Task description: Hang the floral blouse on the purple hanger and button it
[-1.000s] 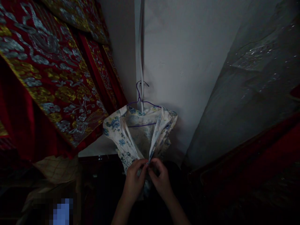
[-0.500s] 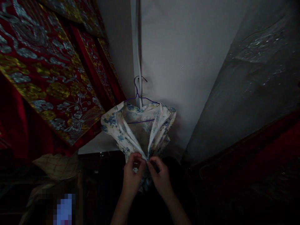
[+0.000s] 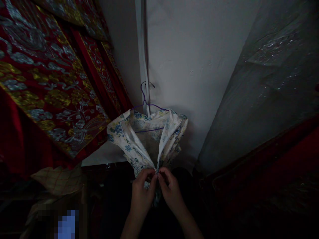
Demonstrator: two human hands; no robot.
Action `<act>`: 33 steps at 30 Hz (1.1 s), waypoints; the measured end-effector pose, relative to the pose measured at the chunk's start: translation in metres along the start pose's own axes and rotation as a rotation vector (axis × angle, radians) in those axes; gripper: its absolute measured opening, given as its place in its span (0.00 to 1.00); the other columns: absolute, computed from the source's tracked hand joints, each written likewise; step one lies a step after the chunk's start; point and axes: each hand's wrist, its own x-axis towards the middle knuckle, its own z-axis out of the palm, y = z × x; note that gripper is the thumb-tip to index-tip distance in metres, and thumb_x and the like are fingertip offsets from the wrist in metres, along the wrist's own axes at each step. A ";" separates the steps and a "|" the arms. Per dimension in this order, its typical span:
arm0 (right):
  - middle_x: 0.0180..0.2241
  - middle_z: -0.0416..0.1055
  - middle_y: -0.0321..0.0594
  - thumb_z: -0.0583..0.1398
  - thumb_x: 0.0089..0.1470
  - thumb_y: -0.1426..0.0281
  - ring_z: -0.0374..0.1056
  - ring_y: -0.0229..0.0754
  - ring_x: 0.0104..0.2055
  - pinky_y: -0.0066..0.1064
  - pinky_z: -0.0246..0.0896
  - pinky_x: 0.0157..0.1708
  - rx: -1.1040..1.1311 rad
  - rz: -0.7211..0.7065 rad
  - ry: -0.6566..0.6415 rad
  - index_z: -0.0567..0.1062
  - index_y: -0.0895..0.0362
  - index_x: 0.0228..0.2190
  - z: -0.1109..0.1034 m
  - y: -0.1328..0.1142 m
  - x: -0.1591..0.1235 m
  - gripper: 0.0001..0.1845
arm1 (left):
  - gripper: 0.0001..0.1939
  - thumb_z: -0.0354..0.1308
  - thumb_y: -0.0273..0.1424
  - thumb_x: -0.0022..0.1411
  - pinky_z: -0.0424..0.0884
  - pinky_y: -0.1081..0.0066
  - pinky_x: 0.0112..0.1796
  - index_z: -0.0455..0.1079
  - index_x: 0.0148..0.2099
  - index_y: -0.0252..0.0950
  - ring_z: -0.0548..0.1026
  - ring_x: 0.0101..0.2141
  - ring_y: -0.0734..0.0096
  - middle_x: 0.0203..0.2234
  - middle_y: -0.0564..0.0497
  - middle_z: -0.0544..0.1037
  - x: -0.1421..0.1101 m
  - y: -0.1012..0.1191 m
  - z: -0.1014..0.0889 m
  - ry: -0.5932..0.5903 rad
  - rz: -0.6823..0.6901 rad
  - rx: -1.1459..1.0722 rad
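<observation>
A white shirt (image 3: 139, 154) with blue flowers hangs on a thin purple hanger (image 3: 157, 105). Its collar spreads wide and the front edges come together in a V. At the bottom of that V, my left hand (image 3: 144, 189) pinches the left front edge. My right hand (image 3: 169, 186) pinches the opposite edge, and the fingertips of both hands meet. Whether a button lies between them is too dark and small to tell. Below my hands the lower part of the shirt fades into shadow.
A pale strap (image 3: 141, 43) runs down the wall (image 3: 189, 59) to the hanger hook. Red cloth with gold and silver embroidery (image 3: 59, 96) drapes on the left. Clear plastic sheeting (image 3: 249, 99) covers the right side. Checked cloth (image 3: 58, 179) lies lower left.
My left hand has come slightly closer to my right, and their fingertips now touch. Both hands sit slightly lower in view. The shirt still hangs in the same place.
</observation>
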 end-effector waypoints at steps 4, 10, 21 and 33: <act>0.29 0.75 0.39 0.58 0.60 0.59 0.73 0.44 0.34 0.31 0.68 0.35 -0.015 -0.012 -0.019 0.74 0.55 0.31 -0.001 -0.001 0.002 0.13 | 0.08 0.58 0.34 0.66 0.74 0.68 0.38 0.77 0.38 0.38 0.79 0.35 0.63 0.33 0.47 0.81 -0.002 -0.004 0.001 0.022 0.049 0.004; 0.29 0.76 0.39 0.59 0.60 0.60 0.73 0.45 0.33 0.33 0.68 0.36 -0.035 0.007 -0.049 0.75 0.55 0.30 -0.002 0.003 0.003 0.12 | 0.08 0.57 0.34 0.66 0.72 0.70 0.35 0.75 0.36 0.38 0.77 0.31 0.66 0.29 0.49 0.79 -0.003 -0.007 0.003 0.050 0.031 0.065; 0.31 0.76 0.40 0.56 0.60 0.66 0.74 0.45 0.34 0.32 0.69 0.36 -0.106 -0.055 0.002 0.74 0.54 0.32 0.010 0.012 -0.002 0.08 | 0.18 0.61 0.44 0.54 0.53 0.76 0.22 0.68 0.25 0.35 0.57 0.18 0.79 0.16 0.57 0.61 0.007 0.005 -0.001 -0.101 -0.509 -0.459; 0.35 0.79 0.44 0.56 0.63 0.61 0.77 0.45 0.38 0.30 0.71 0.38 -0.178 -0.125 0.090 0.77 0.56 0.36 -0.006 0.049 -0.003 0.14 | 0.19 0.72 0.39 0.40 0.39 0.79 0.17 0.72 0.26 0.29 0.49 0.14 0.90 0.16 0.61 0.62 0.137 0.082 -0.012 -0.011 -0.406 -0.888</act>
